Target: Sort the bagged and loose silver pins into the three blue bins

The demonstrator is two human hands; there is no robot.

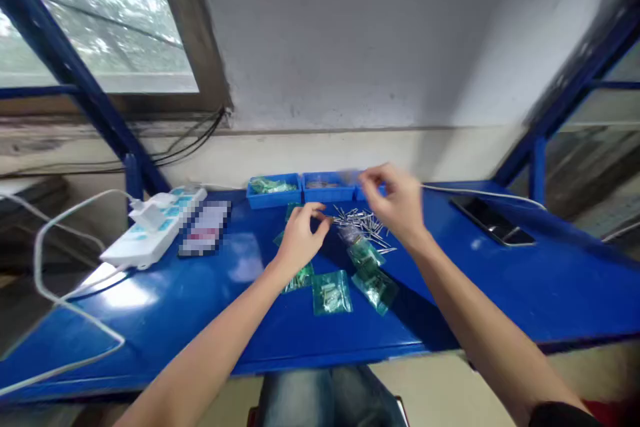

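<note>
My left hand is over the middle of the blue table, its thumb and fingers curled close together at the left edge of a pile of thin metal pins. Whatever its fingertips pinch is too small to make out. My right hand is raised above the pile's right side, fingers closed in a pinch. A faint blur lies left of those fingertips, and I cannot tell what it is. Green-tinted plastic bags with small parts lie below the hands, among them a front bag and a bag to its right.
Blue bins stand along the wall: a left bin with green bags, a middle bin, and another partly behind my right hand. A white power strip and a pixelated phone-like object lie left. A dark phone lies right.
</note>
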